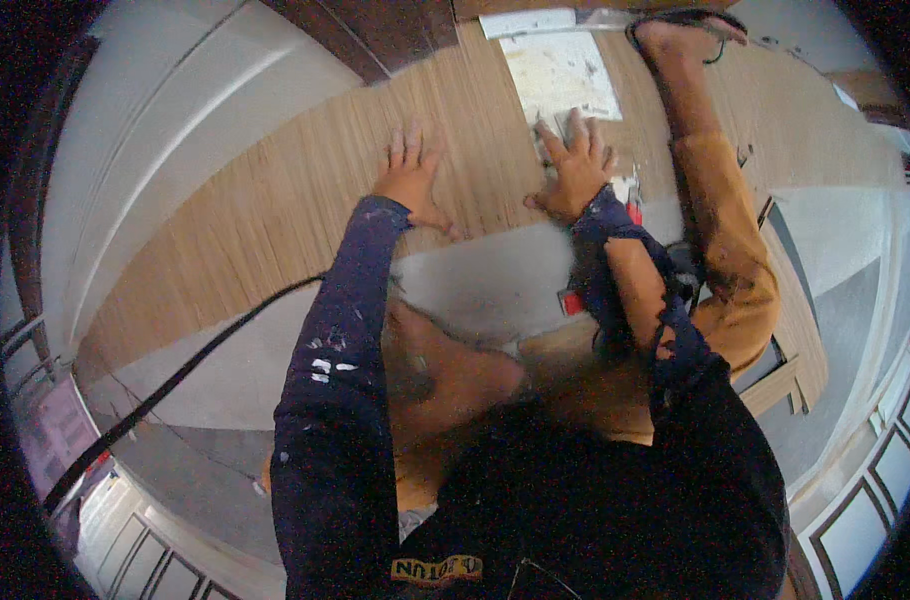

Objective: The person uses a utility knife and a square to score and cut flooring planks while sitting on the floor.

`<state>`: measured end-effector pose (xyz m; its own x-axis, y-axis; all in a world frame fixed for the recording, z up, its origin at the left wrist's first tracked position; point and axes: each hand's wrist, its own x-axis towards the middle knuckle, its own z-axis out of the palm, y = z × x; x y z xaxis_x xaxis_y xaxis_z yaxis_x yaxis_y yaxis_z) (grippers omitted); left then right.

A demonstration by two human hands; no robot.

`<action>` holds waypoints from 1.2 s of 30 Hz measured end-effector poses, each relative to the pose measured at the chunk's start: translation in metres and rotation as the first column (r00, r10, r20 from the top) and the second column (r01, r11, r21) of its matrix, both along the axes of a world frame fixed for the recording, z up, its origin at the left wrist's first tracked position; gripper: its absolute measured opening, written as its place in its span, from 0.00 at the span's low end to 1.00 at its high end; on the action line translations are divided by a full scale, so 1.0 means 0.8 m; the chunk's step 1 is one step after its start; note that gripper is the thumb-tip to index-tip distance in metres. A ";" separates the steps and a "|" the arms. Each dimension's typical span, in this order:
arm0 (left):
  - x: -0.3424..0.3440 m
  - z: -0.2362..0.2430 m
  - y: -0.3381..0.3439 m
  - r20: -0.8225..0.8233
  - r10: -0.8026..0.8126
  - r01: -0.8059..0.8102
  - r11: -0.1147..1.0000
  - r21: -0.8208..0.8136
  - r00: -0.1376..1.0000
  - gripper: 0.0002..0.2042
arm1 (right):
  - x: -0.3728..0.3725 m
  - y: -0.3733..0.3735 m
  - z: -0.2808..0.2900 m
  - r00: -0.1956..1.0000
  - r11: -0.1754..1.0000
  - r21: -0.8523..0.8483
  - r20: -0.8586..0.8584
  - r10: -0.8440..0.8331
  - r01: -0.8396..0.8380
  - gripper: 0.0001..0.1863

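Note:
My left hand (407, 180) lies flat with its fingers spread on a wood-grain sheet (285, 180). To its right, my right hand (577, 165) also presses down, palm down and fingers apart, at the near end of a stained white sheet (565, 75). Neither hand holds anything. The wood-grain sheet's near edge runs just below both hands, along a grey floor (475, 280). A small red item (634, 208) shows beside my right wrist, and its kind is unclear.
My leg in orange-brown trousers (725, 200) stretches along the right, its foot near the far edge. A black cable (195, 360) crosses from the lower left. Another red item (572, 302) lies near my right forearm. Wood-grain strips (790, 375) lie at the right.

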<state>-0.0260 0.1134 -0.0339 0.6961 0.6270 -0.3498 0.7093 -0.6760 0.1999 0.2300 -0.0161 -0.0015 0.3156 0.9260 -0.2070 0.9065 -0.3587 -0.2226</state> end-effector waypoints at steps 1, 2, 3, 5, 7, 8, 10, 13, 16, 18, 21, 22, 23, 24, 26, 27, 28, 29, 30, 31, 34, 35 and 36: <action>0.008 0.006 -0.004 -0.084 -0.005 0.001 0.999 -0.048 0.996 0.75 | 0.000 0.015 -0.004 0.998 0.998 0.022 -0.032 0.056 -0.055 0.63; 0.012 0.014 -0.001 -0.080 0.004 -0.006 1.000 -0.031 0.997 0.75 | 0.000 0.033 -0.008 0.991 0.993 0.045 -0.062 0.115 -0.113 0.63; 0.016 0.022 -0.002 -0.077 0.009 -0.014 0.998 -0.057 0.997 0.75 | -0.001 0.048 -0.014 0.981 0.985 0.058 -0.096 0.169 -0.164 0.63; 0.014 0.030 -0.009 -0.084 0.026 -0.033 0.996 -0.081 0.996 0.75 | -0.003 0.089 -0.025 0.979 0.978 0.043 0.020 0.205 -0.205 0.63; 0.018 0.029 -0.008 -0.108 0.016 -0.024 0.997 -0.067 0.994 0.76 | 0.005 0.129 -0.042 0.978 0.974 0.079 0.004 0.211 -0.210 0.63; 0.019 0.030 -0.006 -0.109 0.021 -0.028 0.998 -0.064 0.994 0.76 | 0.007 0.141 -0.050 0.976 0.962 0.172 0.089 0.197 -0.210 0.63; 0.027 0.027 -0.006 -0.147 0.013 -0.024 0.997 -0.069 0.989 0.76 | 0.021 0.161 -0.061 0.984 0.963 0.204 0.002 0.177 -0.174 0.62; 0.033 0.025 -0.004 -0.208 -0.007 -0.002 0.999 -0.046 0.978 0.79 | 0.028 0.169 -0.072 0.980 0.946 0.311 -0.134 0.146 -0.098 0.58; 0.029 0.018 -0.005 -0.255 -0.040 0.021 0.997 -0.075 0.966 0.79 | 0.029 0.162 -0.084 0.936 0.925 0.373 -0.295 0.192 -0.073 0.54; 0.026 0.003 -0.017 -0.188 -0.020 0.017 1.000 -0.017 0.982 0.79 | 0.021 0.160 -0.089 0.899 0.903 0.430 -0.400 0.177 0.014 0.46; 0.027 -0.008 -0.016 -0.145 -0.014 0.018 1.000 0.022 0.989 0.79 | 0.015 0.156 -0.093 0.932 0.858 0.514 -0.312 0.184 0.002 0.40; 0.030 -0.005 -0.017 -0.166 -0.024 0.024 1.000 0.000 0.986 0.79 | 0.016 0.153 -0.096 0.932 0.862 0.507 -0.317 0.175 0.010 0.40; 0.031 -0.002 -0.018 -0.170 -0.031 0.030 1.000 -0.009 0.985 0.79 | 0.020 0.153 -0.098 0.932 0.862 0.507 -0.321 0.168 0.019 0.39; 0.035 0.004 -0.019 -0.180 -0.035 0.030 0.999 -0.027 0.983 0.77 | 0.026 0.153 -0.099 0.932 0.861 0.508 -0.321 0.166 0.022 0.38; 0.027 0.004 -0.018 -0.204 -0.028 0.018 0.998 -0.054 0.978 0.76 | 0.029 0.159 -0.092 0.938 0.880 0.473 -0.279 0.208 -0.054 0.37; 0.017 -0.006 -0.011 -0.181 -0.065 0.064 0.998 -0.009 0.981 0.75 | 0.032 0.159 -0.090 0.942 0.892 0.433 -0.230 0.245 -0.127 0.36; 0.012 -0.015 -0.013 -0.152 -0.116 0.122 0.992 0.026 0.982 0.73 | 0.053 0.162 -0.092 0.898 0.871 0.465 -0.297 0.324 -0.160 0.37; 0.009 -0.017 -0.021 -0.151 -0.137 0.138 0.990 -0.008 0.979 0.73 | 0.073 0.165 -0.091 0.862 0.884 0.420 -0.348 0.368 -0.208 0.40; 0.010 -0.006 -0.012 -0.095 -0.138 0.134 0.990 -0.053 0.986 0.73 | 0.081 0.165 -0.083 0.847 0.871 0.385 -0.310 0.433 -0.305 0.45; 0.006 0.000 -0.003 -0.048 -0.130 0.125 0.987 -0.096 0.990 0.72 | 0.083 0.166 -0.072 0.818 0.846 0.350 -0.280 0.503 -0.401 0.50; -0.010 -0.010 0.008 0.034 -0.162 0.164 0.986 -0.037 0.986 0.72 | 0.066 0.149 -0.049 0.840 0.837 0.089 -0.008 0.542 -0.540 0.61; -0.011 -0.017 0.000 0.035 -0.162 0.164 0.985 -0.047 0.986 0.72 | 0.062 0.146 -0.056 0.840 0.838 0.081 -0.015 0.542 -0.539 0.61; 0.003 -0.011 -0.005 -0.076 -0.150 0.147 0.988 -0.051 0.986 0.72 | 0.065 0.145 -0.058 0.827 0.826 0.056 -0.003 0.562 -0.561 0.64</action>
<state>-0.0234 0.1095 -0.0428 0.7494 0.5009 -0.4330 0.6164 -0.7666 0.1799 0.2822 0.1002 -0.0480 -0.2656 0.9514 -0.1556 0.9435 0.2233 -0.2450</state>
